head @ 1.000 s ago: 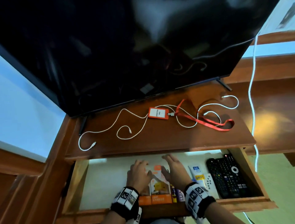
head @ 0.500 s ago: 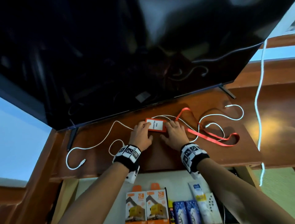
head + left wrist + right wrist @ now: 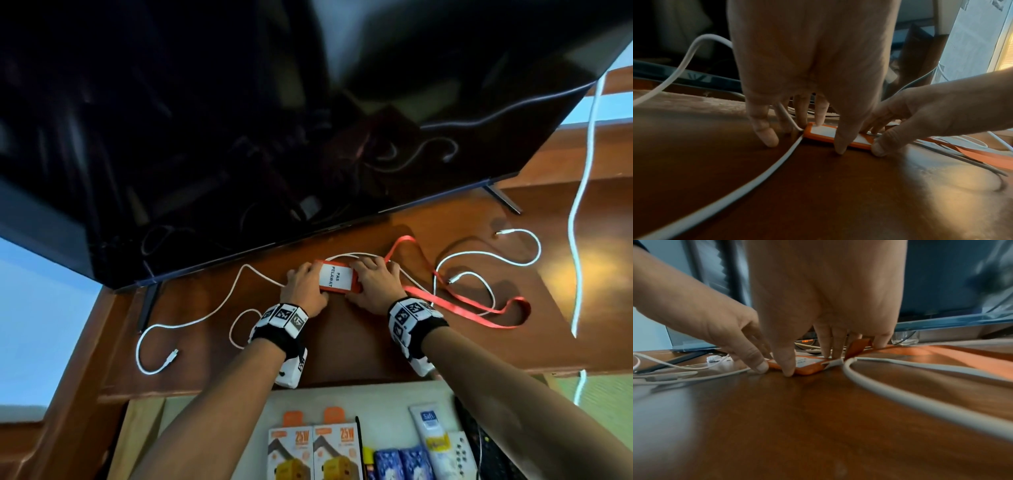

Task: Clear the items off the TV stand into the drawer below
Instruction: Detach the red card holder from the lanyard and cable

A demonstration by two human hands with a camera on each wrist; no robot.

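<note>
Flat on glossy wood, rectangular orange badge holder (image 3: pixel 337 281), left hand (image 3: pixel 305 291), right hand (image 3: pixel 375 286) pinching ends

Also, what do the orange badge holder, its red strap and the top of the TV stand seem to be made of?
Badge holder: probably soft plastic or silicone; the orange frame has a matte look and rounded edges, around a white printed card.
Red strap: seems woven fabric ribbon; flat, thin, twisting and folding in loose loops.
TV stand top: wood or wood veneer with a glossy varnish; brown grain and soft light reflections show.
</note>
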